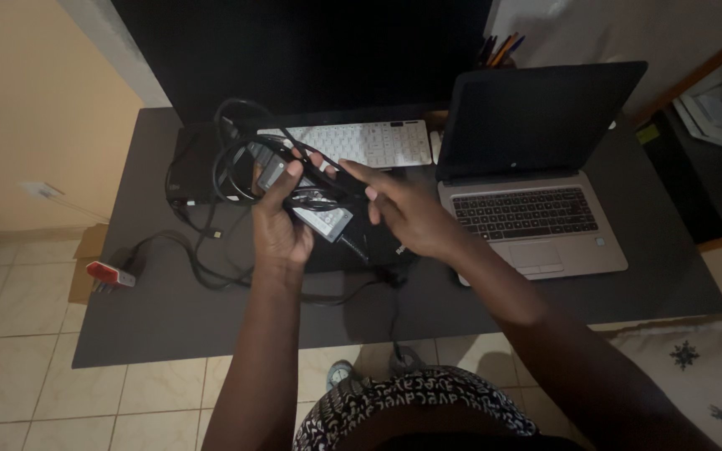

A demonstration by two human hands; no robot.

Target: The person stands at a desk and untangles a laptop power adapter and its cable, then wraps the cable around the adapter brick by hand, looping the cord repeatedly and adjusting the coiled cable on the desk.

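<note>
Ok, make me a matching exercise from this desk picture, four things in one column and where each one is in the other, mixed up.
Things:
1. laptop
2. white keyboard
3. bundle of black cables
4. red and white plug

Places:
A. near the desk's left edge
B. held up in the left hand, with the right hand reaching to it
C. open on the right side of the desk
D. at the back, under the big dark screen

Pairs: 1-C, 2-D, 3-B, 4-A
</note>
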